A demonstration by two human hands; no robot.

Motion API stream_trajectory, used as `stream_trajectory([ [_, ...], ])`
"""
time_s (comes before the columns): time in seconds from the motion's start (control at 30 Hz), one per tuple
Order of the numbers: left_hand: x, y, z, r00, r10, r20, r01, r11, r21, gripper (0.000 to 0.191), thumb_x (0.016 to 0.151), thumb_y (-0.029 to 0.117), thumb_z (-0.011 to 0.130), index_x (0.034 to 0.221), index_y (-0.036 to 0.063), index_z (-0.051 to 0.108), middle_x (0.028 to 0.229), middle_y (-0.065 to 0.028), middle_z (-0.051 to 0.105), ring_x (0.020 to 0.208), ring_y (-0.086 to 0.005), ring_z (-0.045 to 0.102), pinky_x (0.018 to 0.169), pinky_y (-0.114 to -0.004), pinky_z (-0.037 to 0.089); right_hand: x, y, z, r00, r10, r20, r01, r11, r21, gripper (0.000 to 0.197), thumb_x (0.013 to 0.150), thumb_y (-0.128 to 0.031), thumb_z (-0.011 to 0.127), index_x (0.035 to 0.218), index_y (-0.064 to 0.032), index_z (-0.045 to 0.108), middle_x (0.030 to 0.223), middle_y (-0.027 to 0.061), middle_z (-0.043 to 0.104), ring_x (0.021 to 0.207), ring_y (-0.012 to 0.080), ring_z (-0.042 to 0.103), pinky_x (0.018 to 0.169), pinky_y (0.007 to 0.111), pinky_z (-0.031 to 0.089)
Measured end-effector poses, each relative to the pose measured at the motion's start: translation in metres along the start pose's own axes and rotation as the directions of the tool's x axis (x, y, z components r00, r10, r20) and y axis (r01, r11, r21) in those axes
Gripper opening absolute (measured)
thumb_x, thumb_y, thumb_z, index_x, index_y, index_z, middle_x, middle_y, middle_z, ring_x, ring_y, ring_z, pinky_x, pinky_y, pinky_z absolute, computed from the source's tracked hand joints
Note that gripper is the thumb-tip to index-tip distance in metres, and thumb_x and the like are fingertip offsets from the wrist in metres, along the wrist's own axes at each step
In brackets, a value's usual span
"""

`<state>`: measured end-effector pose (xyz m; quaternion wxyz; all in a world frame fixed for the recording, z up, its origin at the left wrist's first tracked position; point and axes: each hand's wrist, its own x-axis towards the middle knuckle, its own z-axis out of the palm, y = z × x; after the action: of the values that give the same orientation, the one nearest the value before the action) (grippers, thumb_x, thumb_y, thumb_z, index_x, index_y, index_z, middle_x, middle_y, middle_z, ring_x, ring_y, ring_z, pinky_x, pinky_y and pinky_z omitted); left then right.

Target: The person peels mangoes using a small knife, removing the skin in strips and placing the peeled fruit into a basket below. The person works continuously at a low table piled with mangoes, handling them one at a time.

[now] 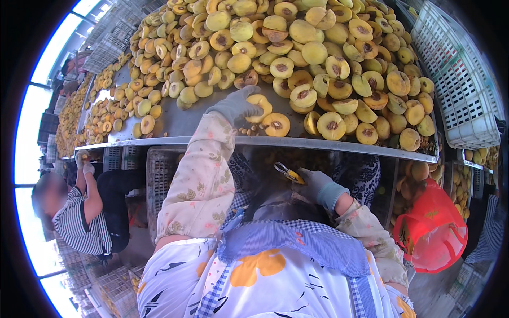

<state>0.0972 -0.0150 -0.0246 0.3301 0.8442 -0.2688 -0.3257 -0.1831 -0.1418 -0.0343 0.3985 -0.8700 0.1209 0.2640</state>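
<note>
My gloved left hand [235, 106] reaches over the metal table [222, 140]. Its thumb lies across a yellow peach half [261, 106], and the index finger is at its far edge. Just right of that sits another peach half [277, 125], cut face up with the brown stone in it. Small brown bits [251, 130] lie beside it. Low over my lap, my gloved right hand [318, 185] grips a pitting tool [289, 173] with a yellow handle and a metal loop at its tip. A large heap of halved peaches [314, 51] covers the table beyond.
A white plastic crate [457, 79] stands at the table's right. On my right hangs a red bag [433, 226]. To the left sits a co-worker [83, 214] with gloved hands raised at the table edge. A grey crate [159, 190] is below the table by my left arm.
</note>
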Motion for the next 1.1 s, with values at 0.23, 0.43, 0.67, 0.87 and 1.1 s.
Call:
stream_trajectory([
  [0.23, -0.048, 0.002, -0.002, 0.922, -0.060, -0.381, 0.048, 0.998, -0.041, 0.056, 0.064, 0.013, 0.078, 0.111, 0.0031, 0.049, 0.097, -0.0102, 0.061, 0.086, -0.0159, 0.059, 0.072, -0.027, 0.050, 0.007, -0.005, 0.001, 0.993, -0.035, -0.109, 0.042, 0.997, 0.064, 0.045, 0.081, -0.039, 0.059, 0.113, -0.0079, 0.056, 0.103, 0.0198, 0.063, 0.096, 0.0372, 0.059, 0.083, 0.041, 0.047],
  [0.43, -0.094, 0.026, 0.026, 0.964, 0.008, -0.267, -0.266, 0.121, -0.956, 0.038, 0.090, 0.025, 0.055, 0.117, 0.0009, 0.044, 0.106, -0.0162, 0.057, 0.090, -0.0315, 0.062, 0.076, -0.044, 0.056, 0.002, -0.033, -0.005, 0.901, -0.152, -0.407, 0.177, 0.984, 0.024, 0.046, 0.084, -0.030, 0.059, 0.117, -0.0009, 0.048, 0.090, 0.0253, 0.062, 0.086, 0.0425, 0.059, 0.072, 0.045, 0.048],
  [0.67, -0.112, 0.046, 0.087, 0.983, 0.132, -0.125, -0.093, -0.228, -0.969, 0.044, 0.091, 0.037, 0.047, 0.110, -0.0031, 0.048, 0.103, -0.0181, 0.059, 0.094, -0.0322, 0.060, 0.085, -0.049, 0.050, -0.016, -0.051, -0.003, 0.811, -0.148, -0.566, 0.152, 0.988, -0.040, 0.049, 0.087, -0.035, 0.053, 0.120, -0.0007, 0.040, 0.079, 0.0249, 0.062, 0.077, 0.0431, 0.060, 0.065, 0.049, 0.046],
  [0.87, -0.125, 0.053, 0.105, 0.987, 0.049, -0.156, -0.139, -0.255, -0.957, 0.039, 0.091, 0.029, 0.045, 0.113, -0.0030, 0.049, 0.108, -0.0166, 0.058, 0.101, -0.0308, 0.057, 0.092, -0.043, 0.047, -0.015, -0.039, 0.011, 0.826, -0.022, -0.564, 0.027, 1.000, 0.001, 0.045, 0.088, -0.035, 0.052, 0.115, -0.0003, 0.040, 0.079, 0.0262, 0.062, 0.076, 0.0432, 0.060, 0.065, 0.049, 0.047],
  [1.1, -0.136, 0.057, 0.103, 0.966, 0.223, -0.131, -0.069, -0.269, -0.961, 0.035, 0.089, 0.022, 0.045, 0.113, -0.0031, 0.050, 0.108, -0.0154, 0.057, 0.100, -0.0277, 0.057, 0.091, -0.041, 0.047, -0.019, -0.041, 0.016, 0.832, -0.025, -0.554, 0.049, 0.998, 0.028, 0.043, 0.089, -0.034, 0.052, 0.113, -0.0006, 0.040, 0.081, 0.0266, 0.062, 0.078, 0.0438, 0.060, 0.066, 0.049, 0.048],
])
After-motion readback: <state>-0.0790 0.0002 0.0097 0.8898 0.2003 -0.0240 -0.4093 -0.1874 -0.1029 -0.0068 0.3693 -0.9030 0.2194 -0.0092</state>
